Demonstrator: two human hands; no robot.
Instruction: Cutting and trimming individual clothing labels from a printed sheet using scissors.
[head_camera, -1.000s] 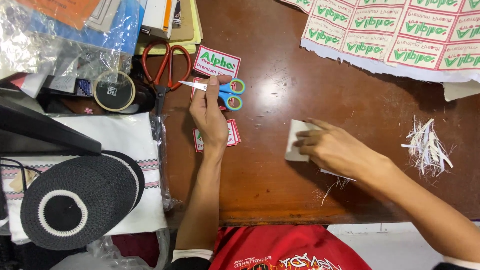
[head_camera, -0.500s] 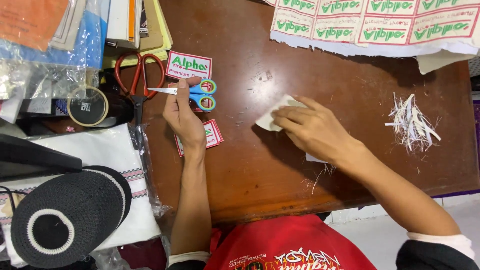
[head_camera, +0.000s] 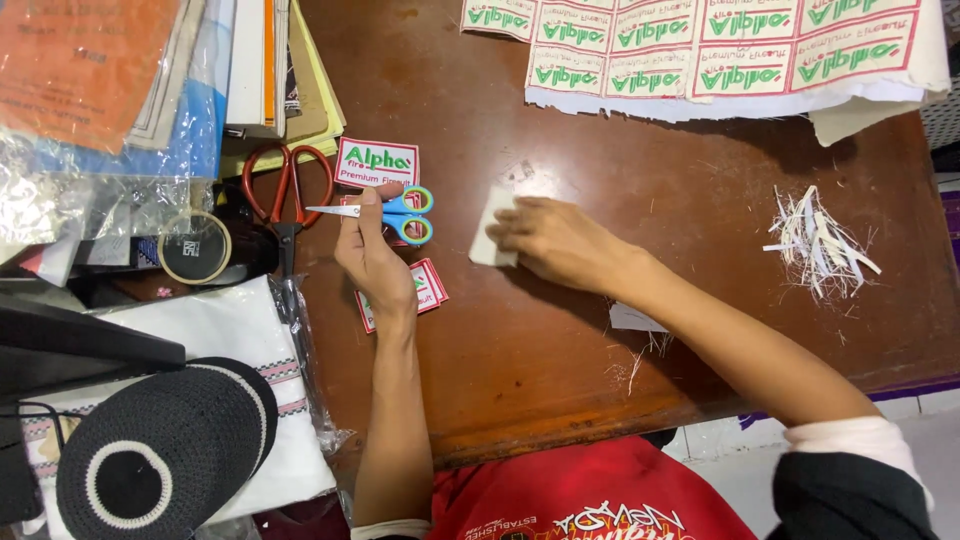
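My left hand lies on the brown table, its fingers closed on small scissors with blue and green handles, blades pointing left. Under the wrist sits a small stack of cut red-and-green labels. One more cut label lies just beyond the scissors. To the right, my right hand presses on and grips a small white piece of paper, blank side up. The hands are about a palm's width apart.
Large red-handled scissors and a tape roll lie at the left. Books and plastic bags are stacked behind them. An uncut label sheet is at the far edge, paper trimmings at right, and a black cap on folded cloth at near left.
The view has shifted. My right hand has slid the white paper away from me and closer to the left hand. The left hand stays on the small scissors.
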